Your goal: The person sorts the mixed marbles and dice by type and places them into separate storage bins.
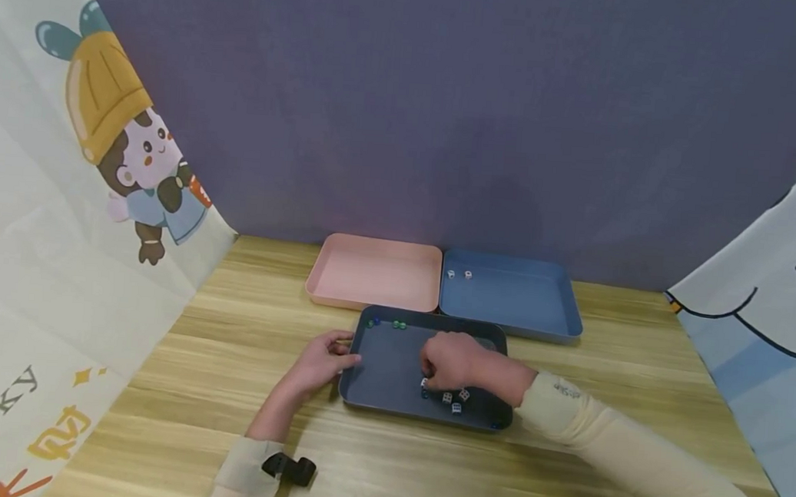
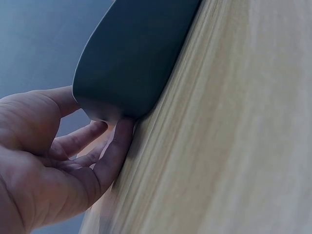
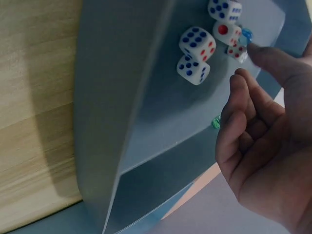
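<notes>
In the head view, the left hand (image 1: 320,365) holds the near-left side of a dark tray (image 1: 390,367), thumb over the rim and fingers outside; the pink tray (image 1: 377,274) lies beyond this hand. The right hand (image 1: 458,358) reaches down into the dark tray, a white die (image 1: 424,383) at its fingertips and more dice (image 1: 447,397) just nearer the person. Green beads (image 1: 399,326) lie farther off and leftward of that hand; beyond it, the blue tray (image 1: 520,292) carries two white dice (image 1: 468,274). In the left wrist view, fingertips meet the dark tray's outer wall beside the wooden tabletop (image 2: 234,122). In the right wrist view, a narrow gap separates thumb and visible fingers; a spotted die and a blue bead (image 3: 247,35) sit by the thumb tip, but whether the hand grips the die I cannot tell.
</notes>
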{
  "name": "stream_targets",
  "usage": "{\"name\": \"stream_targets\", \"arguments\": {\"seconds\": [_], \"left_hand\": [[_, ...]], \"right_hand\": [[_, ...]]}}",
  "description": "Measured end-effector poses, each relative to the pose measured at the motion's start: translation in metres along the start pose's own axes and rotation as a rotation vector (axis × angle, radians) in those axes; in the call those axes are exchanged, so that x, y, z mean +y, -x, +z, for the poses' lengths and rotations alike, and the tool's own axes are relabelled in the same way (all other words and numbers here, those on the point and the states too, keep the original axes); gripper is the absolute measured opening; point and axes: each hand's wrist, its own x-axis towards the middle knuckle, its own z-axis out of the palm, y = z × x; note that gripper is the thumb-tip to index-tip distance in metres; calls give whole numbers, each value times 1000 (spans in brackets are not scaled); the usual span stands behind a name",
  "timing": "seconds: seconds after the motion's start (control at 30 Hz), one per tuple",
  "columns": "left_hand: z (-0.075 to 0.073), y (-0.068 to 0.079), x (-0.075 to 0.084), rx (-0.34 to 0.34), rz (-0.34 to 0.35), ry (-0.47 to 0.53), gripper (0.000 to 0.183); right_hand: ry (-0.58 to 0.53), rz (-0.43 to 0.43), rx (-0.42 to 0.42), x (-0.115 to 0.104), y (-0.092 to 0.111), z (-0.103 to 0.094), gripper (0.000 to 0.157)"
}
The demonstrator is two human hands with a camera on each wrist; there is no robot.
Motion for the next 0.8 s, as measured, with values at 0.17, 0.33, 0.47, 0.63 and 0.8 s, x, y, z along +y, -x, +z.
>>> {"name": "stream_targets", "arguments": {"seconds": [0.17,0.33,0.47,0.63,0.8], "left_hand": [[1,0,0,6,4,-10,52],[2,0,0,12,3,-18,52],[1,0,1,14,4,-21,52],[1,-1,2,11,4,-19,50],[0,-1,2,9,1,-12,50]], "right_hand": [[42,-27,-3,-2,-3,3,6],[62,-46,13,-2,-4,6,9],[57,-42,7,-2,-5,6,9],[12,-31,8,-1,-4,1,9],[-74,-27,32,5,-1,-6,10]]}}
